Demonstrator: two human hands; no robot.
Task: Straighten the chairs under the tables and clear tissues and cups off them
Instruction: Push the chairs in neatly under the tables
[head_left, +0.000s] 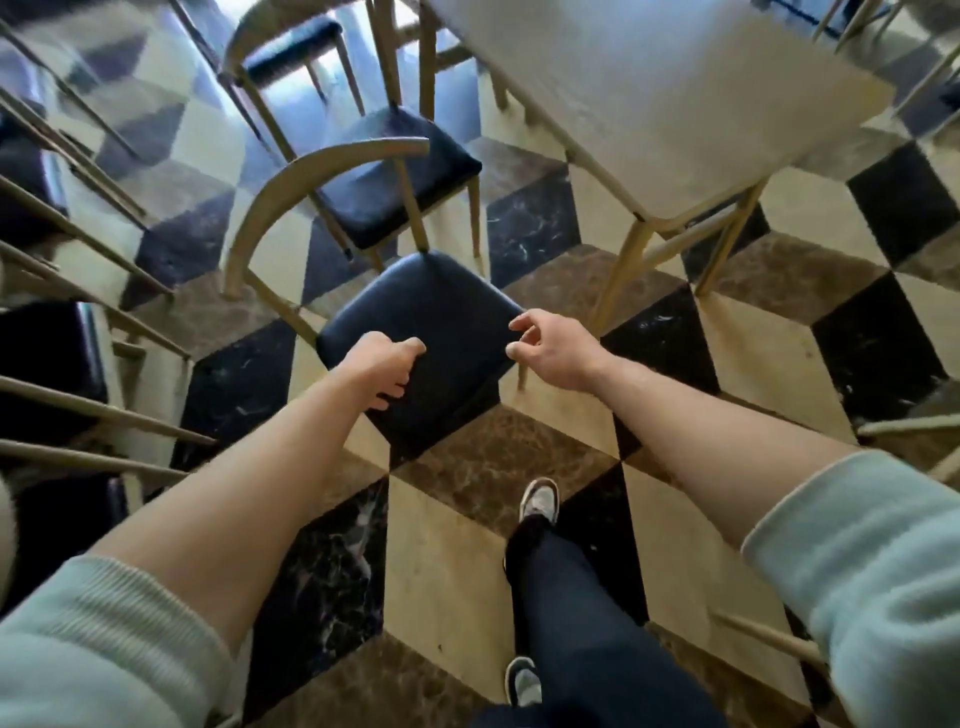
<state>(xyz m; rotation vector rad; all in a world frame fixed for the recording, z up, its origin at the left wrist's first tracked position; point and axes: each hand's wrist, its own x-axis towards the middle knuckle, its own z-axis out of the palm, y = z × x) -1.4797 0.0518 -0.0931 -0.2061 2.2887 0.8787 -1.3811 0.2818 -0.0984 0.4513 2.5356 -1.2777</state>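
Left hand (382, 366) grips black chair (431, 332) seat's near edge; right hand (553, 351) half-open just beside it, empty. Table (675, 104) beyond chair.

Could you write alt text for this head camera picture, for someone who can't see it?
Seen from above, a person's left hand grips the near edge of a black-cushioned chair while the right hand hovers open at its right corner. The chair stands on a checkered floor beside a pale table.
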